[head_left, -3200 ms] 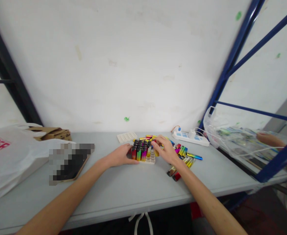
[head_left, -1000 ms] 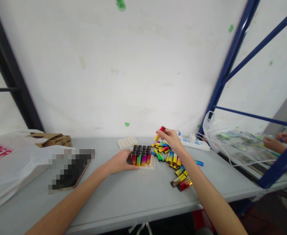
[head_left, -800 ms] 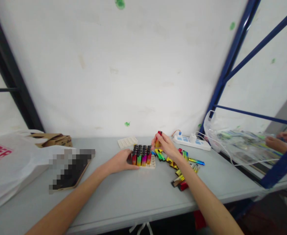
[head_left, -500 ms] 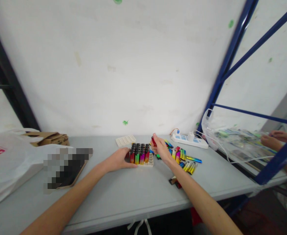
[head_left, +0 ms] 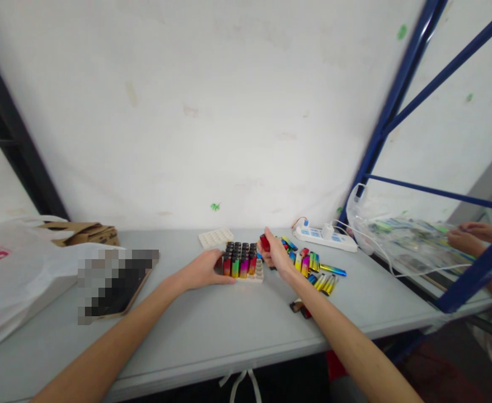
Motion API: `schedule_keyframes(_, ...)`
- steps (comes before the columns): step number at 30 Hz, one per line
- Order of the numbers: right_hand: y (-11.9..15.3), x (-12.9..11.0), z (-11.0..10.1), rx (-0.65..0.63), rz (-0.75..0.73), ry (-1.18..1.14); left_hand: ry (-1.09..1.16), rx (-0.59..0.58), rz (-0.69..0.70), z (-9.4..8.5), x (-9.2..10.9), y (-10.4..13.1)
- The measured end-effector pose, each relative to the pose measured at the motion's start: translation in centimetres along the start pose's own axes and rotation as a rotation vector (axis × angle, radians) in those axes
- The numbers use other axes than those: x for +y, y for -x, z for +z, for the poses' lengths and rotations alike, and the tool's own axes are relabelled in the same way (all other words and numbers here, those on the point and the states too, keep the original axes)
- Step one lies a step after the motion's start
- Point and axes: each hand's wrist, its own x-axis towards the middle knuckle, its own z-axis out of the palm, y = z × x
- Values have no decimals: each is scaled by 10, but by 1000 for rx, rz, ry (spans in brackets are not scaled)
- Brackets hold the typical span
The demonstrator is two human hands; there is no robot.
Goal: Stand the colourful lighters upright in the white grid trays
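Observation:
Several coloured lighters with black tops (head_left: 239, 260) stand upright in rows in a white tray (head_left: 259, 273), whose right side shows bare slots. My left hand (head_left: 206, 268) grips the left side of this group, thumb along the front edge and fingers behind. Just right of the tray, my right hand (head_left: 276, 254) is closed round a red lighter (head_left: 265, 242), held up above the table. Loose shiny lighters (head_left: 304, 263) lie in a pile beyond and beside my right wrist. Behind the group lies a second white tray (head_left: 215, 239) with bare slots.
A white power strip (head_left: 326, 238) lies by the wall at the right. On the left are a white plastic bag (head_left: 14, 280), brown cardboard (head_left: 86, 233) and a dark flat device (head_left: 123, 288). Another person's hands (head_left: 474, 238) work beyond the blue frame (head_left: 380, 140).
The view has shifted slightly. My right hand, with the red lighter, has turned a little and sits slightly lower beside the tray. My left hand keeps its hold.

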Motion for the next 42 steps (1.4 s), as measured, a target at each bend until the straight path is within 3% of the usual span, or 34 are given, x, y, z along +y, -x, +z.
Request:
schedule_keyframes(4, 4, -6, -8, -114, -177, 36, 19, -16, 22, -1, 1, 0)
schedule_keyframes(8, 14, -17, -17, -189, -395, 233, 25, -13, 21, 0, 0, 0)
schedule_keyframes(13, 22, -23, -21, -129, -614, 607, 19, -3, 29, 2, -4, 0)
schedule_keyframes(17, 22, -15, -21, -183, -585, 745, 49, -17, 61, 3, -5, 0)
schedule_keyframes(25, 18, -3, -23, -256, -551, 771, 39, -19, 29, 2, -6, 0)
schedule_keyframes(29, 20, -8, -24, -306, -537, 748, 35, -30, 35, 3, -7, -1)
schedule_keyframes(31, 25, -18, -28, -261, -523, 709, 30, -31, 37, 3, -8, -1)
schedule_keyframes(35, 46, -48, -54, -41, -567, 711, 14, -16, 21, 3, -7, -1)
schedule_keyframes(38, 74, -60, -81, -181, -505, 871, 3, -20, -4, 3, -5, -1)
schedule_keyframes(40, 97, -58, -97, -331, -453, 995, -3, -25, -8, 3, -5, -1)
schedule_keyframes(42, 120, -48, -110, -402, -412, 1069, -5, -29, 2, 3, -6, -1)
